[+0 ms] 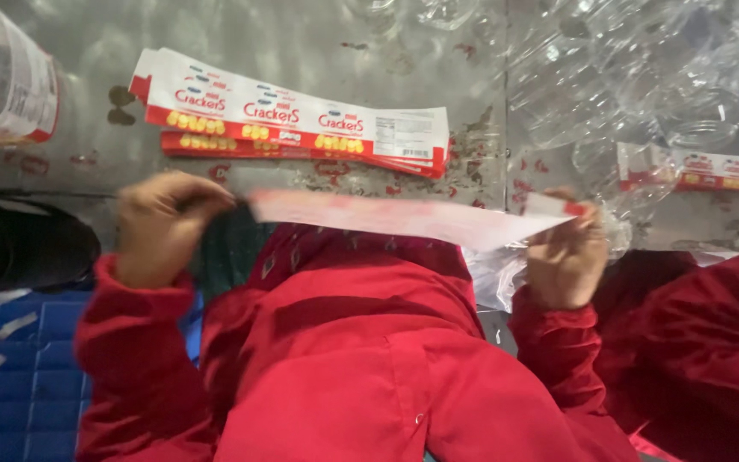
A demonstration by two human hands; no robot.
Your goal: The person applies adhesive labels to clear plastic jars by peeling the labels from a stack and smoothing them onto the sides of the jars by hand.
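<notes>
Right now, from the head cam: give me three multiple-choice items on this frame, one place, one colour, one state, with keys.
1. Where does the stack of label strips lie?
A. on the metal table, beyond the hands
B. on the blue crate
C. in the person's lap

2. What colour are the person's sleeves?
A. blue
B. red
C. white

3. How is the single strip held?
A. crumpled in one fist
B. flat on the table
C. stretched between the left hand and right hand

Key: 1 A, it rests on the steel top. 2 B, both cuffs are red. 3 C, each hand pinches one end.
</notes>
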